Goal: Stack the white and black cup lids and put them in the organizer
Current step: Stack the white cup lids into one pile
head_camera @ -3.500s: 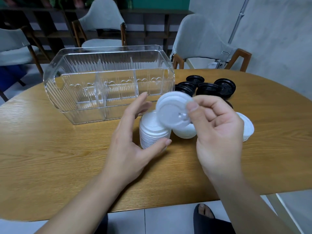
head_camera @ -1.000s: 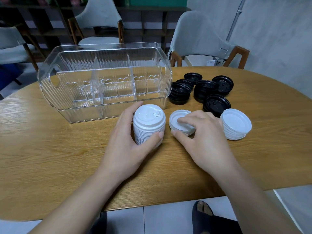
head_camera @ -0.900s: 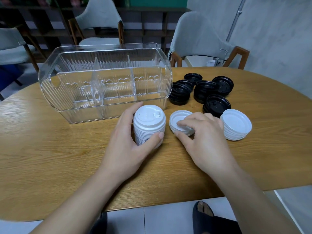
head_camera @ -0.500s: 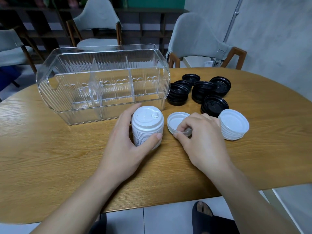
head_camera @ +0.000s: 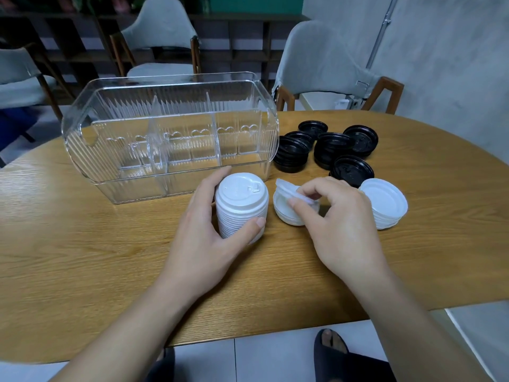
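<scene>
Head view: your left hand [head_camera: 209, 238] wraps the tall white lid stack [head_camera: 241, 206] just near of the organizer [head_camera: 170, 133], and your right hand [head_camera: 338, 224] pinches a single white lid [head_camera: 292, 192] by its rim. These thin lids likely weigh almost nothing, flex and cling together, so hold the rim. Half a second ago that lid lay flat; now it tilts up off the small pile [head_camera: 289, 215].
</scene>
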{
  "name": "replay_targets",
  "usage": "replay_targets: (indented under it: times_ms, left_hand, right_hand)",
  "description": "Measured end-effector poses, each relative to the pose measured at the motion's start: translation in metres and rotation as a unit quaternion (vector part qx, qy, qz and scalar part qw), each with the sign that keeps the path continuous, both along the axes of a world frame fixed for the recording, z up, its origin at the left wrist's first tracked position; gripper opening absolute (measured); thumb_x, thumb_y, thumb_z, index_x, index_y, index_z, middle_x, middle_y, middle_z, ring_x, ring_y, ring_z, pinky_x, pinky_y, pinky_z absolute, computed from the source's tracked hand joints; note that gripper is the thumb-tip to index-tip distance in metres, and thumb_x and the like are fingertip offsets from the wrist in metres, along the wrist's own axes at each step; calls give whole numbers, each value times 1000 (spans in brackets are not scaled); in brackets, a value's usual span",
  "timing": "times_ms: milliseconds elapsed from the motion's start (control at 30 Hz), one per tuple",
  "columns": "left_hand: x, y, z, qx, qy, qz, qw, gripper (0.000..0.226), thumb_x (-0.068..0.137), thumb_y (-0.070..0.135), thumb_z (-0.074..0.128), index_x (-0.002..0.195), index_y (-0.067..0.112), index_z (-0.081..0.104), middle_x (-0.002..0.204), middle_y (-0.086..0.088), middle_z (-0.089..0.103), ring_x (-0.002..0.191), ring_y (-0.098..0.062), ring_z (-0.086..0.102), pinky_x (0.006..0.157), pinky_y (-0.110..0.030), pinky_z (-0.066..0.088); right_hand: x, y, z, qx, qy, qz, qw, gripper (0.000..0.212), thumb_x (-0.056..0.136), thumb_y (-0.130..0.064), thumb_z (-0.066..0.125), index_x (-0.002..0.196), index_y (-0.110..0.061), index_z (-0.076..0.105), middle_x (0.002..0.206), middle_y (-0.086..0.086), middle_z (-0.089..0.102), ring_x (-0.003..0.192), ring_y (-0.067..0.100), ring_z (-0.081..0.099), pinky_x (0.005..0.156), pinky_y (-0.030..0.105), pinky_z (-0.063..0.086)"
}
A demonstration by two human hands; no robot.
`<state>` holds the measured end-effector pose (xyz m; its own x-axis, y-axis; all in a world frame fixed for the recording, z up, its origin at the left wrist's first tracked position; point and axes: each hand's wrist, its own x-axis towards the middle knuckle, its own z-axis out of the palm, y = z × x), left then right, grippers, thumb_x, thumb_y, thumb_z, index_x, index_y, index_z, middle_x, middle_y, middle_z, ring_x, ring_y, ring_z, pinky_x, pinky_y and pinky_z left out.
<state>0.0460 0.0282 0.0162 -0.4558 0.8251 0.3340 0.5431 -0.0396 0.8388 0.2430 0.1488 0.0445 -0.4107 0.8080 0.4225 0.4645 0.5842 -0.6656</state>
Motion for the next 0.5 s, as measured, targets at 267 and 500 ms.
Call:
replay_targets:
  times_ms: [267, 500]
  left_hand:
    - [2, -1, 4, 9, 14, -25, 1000, 99, 90, 41, 92, 170, 38, 34, 166, 23, 48, 157, -8, 47, 129, -47, 42]
    - [6, -2, 8, 22, 29, -67, 997, 96, 90, 30, 93, 169, 33, 39, 165, 19, 50, 156, -9, 48, 129, -41, 41]
  right_hand:
    - [-1, -13, 23, -84, 246, 49, 964, 11, 110, -22, 67, 118, -19, 74, 108, -4, 81, 106, 18, 77, 91, 35, 61]
    - [-7, -14, 27, -182, 313, 80, 929, 18, 112, -19, 63, 123, -11, 75, 110, 2, 84, 107, 19, 80, 92, 32, 62]
